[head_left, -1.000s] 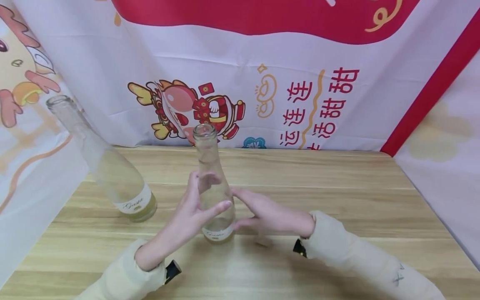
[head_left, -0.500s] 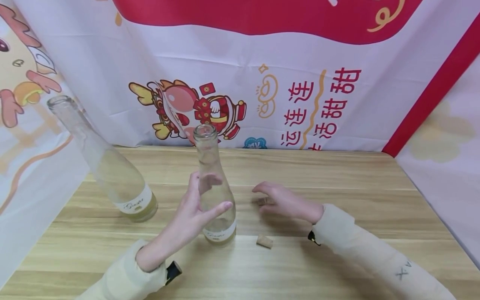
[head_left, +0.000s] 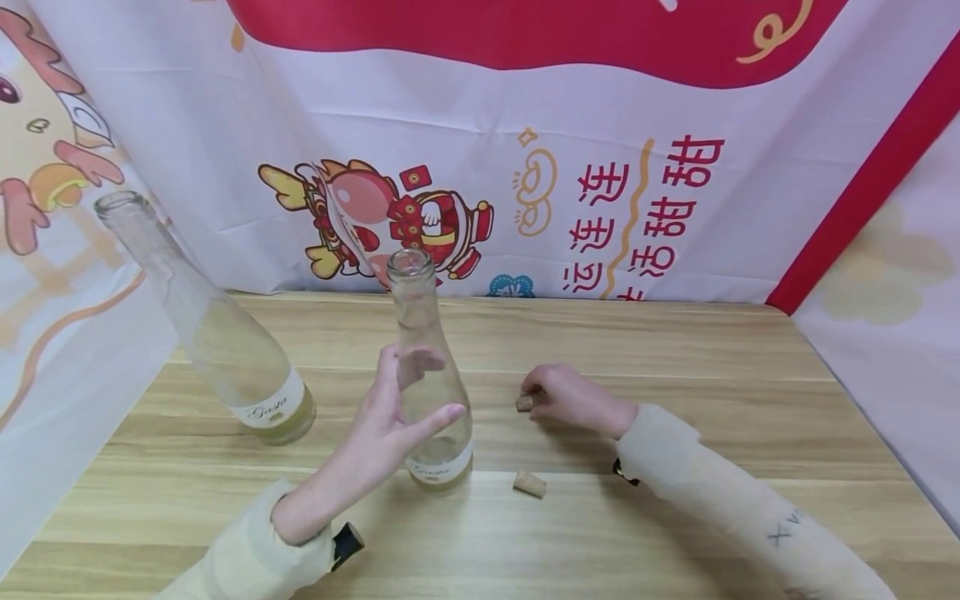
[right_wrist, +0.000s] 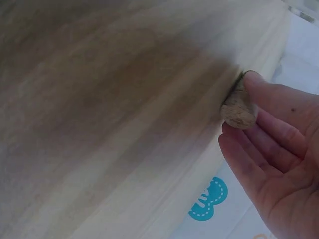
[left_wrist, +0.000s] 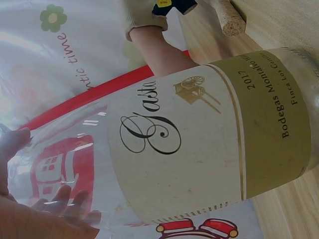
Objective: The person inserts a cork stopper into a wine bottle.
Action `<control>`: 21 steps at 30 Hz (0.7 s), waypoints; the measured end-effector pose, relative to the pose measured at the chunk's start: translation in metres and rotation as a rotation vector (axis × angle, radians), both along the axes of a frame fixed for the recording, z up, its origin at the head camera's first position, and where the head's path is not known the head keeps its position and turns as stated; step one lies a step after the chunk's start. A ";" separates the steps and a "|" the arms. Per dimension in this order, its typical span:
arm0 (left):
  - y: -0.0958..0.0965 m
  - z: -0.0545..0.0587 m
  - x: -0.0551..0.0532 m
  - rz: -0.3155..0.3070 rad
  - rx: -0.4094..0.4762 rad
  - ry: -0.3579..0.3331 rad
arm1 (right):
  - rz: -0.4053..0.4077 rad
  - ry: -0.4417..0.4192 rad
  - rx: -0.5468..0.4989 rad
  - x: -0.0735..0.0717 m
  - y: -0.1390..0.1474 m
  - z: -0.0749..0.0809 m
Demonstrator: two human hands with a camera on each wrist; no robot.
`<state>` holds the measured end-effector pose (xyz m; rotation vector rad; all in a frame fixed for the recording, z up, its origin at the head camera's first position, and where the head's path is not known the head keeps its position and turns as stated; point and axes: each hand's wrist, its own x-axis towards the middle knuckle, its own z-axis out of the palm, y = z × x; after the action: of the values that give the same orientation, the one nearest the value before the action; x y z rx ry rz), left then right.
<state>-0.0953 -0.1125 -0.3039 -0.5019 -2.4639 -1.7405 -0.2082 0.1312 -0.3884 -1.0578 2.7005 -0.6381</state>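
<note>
My left hand (head_left: 378, 425) grips a clear glass wine bottle (head_left: 444, 379) around its body, thumb across the near side. The bottle stands upright and uncorked on the wooden table, and its cream and olive label (left_wrist: 184, 139) fills much of the left wrist view. To the right of it, my right hand (head_left: 576, 402) pinches a cork (right_wrist: 239, 113) between thumb and fingers, low at the tabletop. A second cork (head_left: 529, 484) lies on the table nearer to me, just right of the bottle's base.
Another clear wine bottle (head_left: 232, 350), also without a stopper, stands at the left with a little yellowish colour at its bottom. A printed white and red cloth (head_left: 480, 192) hangs behind the wooden table (head_left: 675, 350) and along its sides.
My right hand has left the bottle and moved right to a cork, and its fingers have closed on it. The left hand and both bottles have stayed in place.
</note>
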 end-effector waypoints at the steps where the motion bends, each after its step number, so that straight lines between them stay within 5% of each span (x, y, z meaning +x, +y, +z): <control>1: 0.000 0.000 0.000 -0.001 0.001 0.002 | -0.003 -0.003 0.003 -0.001 -0.001 -0.001; 8: -0.001 0.000 0.000 -0.002 -0.003 0.006 | -0.032 0.061 -0.009 0.000 -0.004 0.004; 21: -0.001 -0.001 0.000 0.001 -0.010 0.011 | 0.041 0.228 -0.123 0.002 -0.015 0.066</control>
<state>-0.0956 -0.1131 -0.3045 -0.5089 -2.4666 -1.7212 -0.2058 0.1158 -0.3228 -1.2856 2.8522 -0.7248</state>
